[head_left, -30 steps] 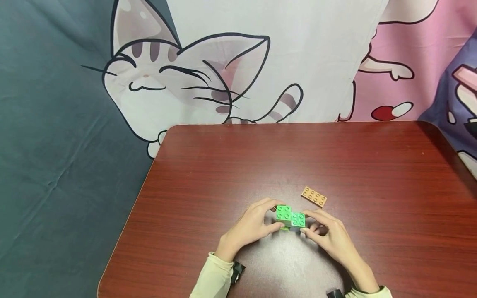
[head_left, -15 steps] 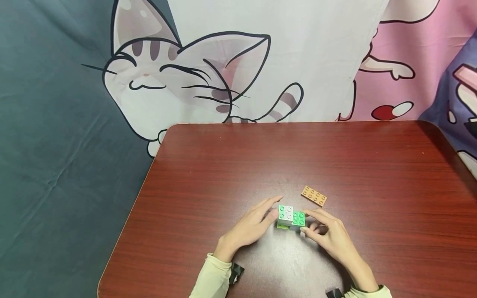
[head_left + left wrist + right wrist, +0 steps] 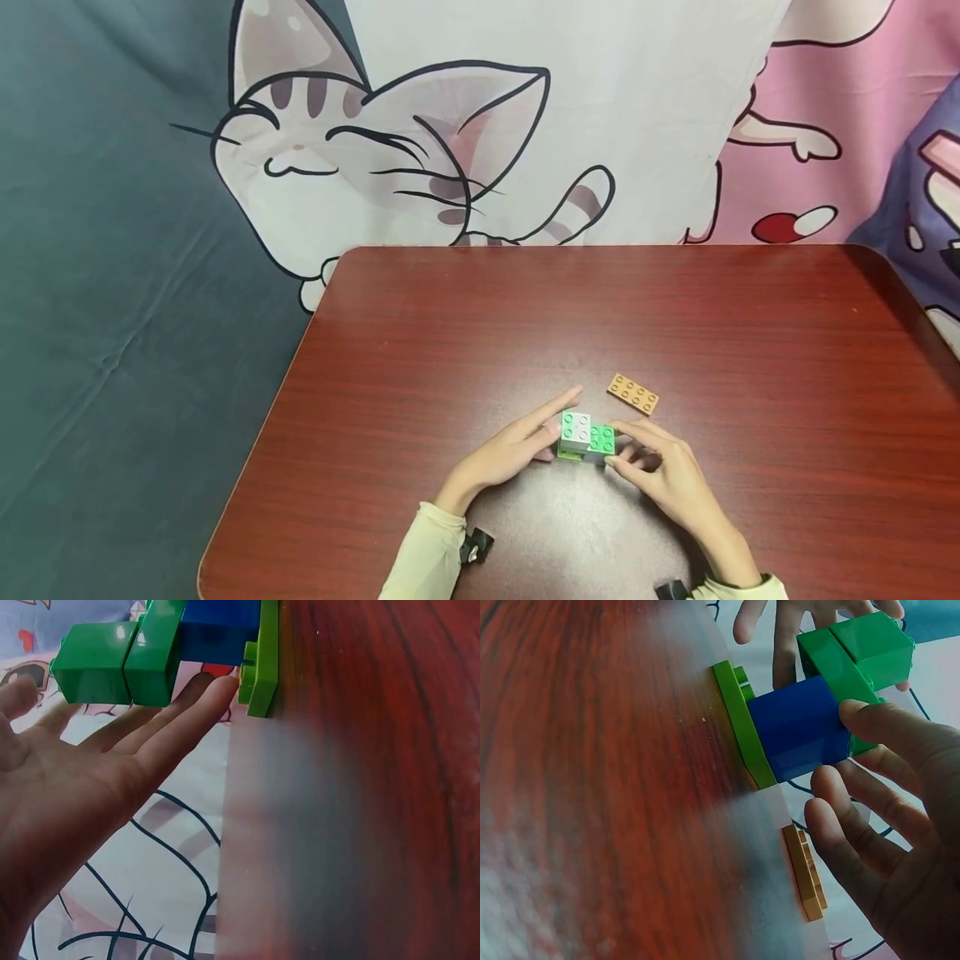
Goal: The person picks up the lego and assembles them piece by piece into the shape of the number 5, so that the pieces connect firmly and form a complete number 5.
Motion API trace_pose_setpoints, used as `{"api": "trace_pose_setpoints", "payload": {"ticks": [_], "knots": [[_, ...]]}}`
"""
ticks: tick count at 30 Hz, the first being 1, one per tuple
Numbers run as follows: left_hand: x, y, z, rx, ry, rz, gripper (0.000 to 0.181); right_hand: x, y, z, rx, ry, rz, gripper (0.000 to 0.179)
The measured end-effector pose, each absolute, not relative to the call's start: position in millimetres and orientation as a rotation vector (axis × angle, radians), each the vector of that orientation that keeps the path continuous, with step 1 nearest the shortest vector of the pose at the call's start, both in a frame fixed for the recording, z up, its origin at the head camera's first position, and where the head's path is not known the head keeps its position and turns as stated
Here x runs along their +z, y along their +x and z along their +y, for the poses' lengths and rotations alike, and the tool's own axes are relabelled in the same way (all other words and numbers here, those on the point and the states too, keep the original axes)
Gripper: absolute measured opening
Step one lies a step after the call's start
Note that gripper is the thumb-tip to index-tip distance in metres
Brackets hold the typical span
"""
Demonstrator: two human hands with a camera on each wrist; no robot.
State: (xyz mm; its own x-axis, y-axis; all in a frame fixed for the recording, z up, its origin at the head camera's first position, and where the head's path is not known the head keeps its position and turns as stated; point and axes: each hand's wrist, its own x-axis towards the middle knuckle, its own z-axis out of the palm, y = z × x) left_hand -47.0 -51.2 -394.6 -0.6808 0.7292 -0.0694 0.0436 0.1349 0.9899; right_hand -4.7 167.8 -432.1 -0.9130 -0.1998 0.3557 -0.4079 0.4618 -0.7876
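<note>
A small stack of toy building bricks stands on the table in front of the hands. Its base is a lime plate, with a blue brick on it. Across that lies a longer green brick, topped at its left end by a square green brick. My right hand pinches the stack's right end between thumb and fingers, at the longer green brick. On the left side my left hand is spread with straight fingers, its fingertips close beside the stack and the lime plate.
A tan eight-stud plate lies on the brown table, just behind the right hand. Beyond the table's far edge hangs a cloth printed with a cartoon cat.
My left hand has let go of the stack's top brick, drawn slightly left and straightened its fingers. The right hand keeps its pinch in the same place.
</note>
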Motion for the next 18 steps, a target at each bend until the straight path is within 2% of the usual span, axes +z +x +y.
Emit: {"api": "trace_pose_setpoints", "payload": {"ticks": [18], "knots": [[-405.4,-52.3,-48.9,1.714,0.768,1.707,0.036,-435.7,-5.1,167.3,1.449,0.5,-2.477,0.041]]}}
